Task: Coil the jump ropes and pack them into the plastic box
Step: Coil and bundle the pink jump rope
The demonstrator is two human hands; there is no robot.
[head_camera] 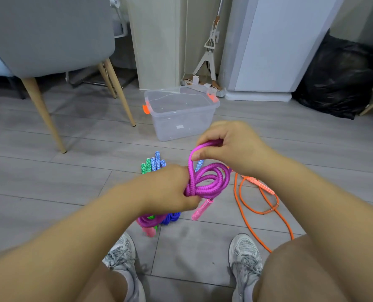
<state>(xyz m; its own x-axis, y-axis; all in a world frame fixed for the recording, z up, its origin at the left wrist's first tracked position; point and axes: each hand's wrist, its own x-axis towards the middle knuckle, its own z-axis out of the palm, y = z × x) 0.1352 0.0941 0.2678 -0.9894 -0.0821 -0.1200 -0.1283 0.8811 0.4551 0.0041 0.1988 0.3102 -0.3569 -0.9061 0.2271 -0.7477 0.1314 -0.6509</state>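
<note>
My left hand (pixel 170 188) grips a bundle of magenta jump rope (pixel 209 179) coiled in several loops. My right hand (pixel 229 144) pinches one loop of that rope and lifts it above the bundle. A pink handle (pixel 200 209) dangles below the coil. The clear plastic box (pixel 181 114) with orange latches stands open on the floor beyond my hands, nothing in it. An orange jump rope (pixel 257 199) lies loose on the floor to the right. Under my left wrist lie more ropes: blue and green patterned handles (pixel 152 163) and a magenta, blue and green heap (pixel 159 220).
A grey chair (pixel 50 40) with wooden legs stands at the left. A black bag (pixel 342 77) sits at the right by a white appliance (pixel 268 51). A mop leans behind the box. My two grey shoes (pixel 245 256) rest on the grey tile floor.
</note>
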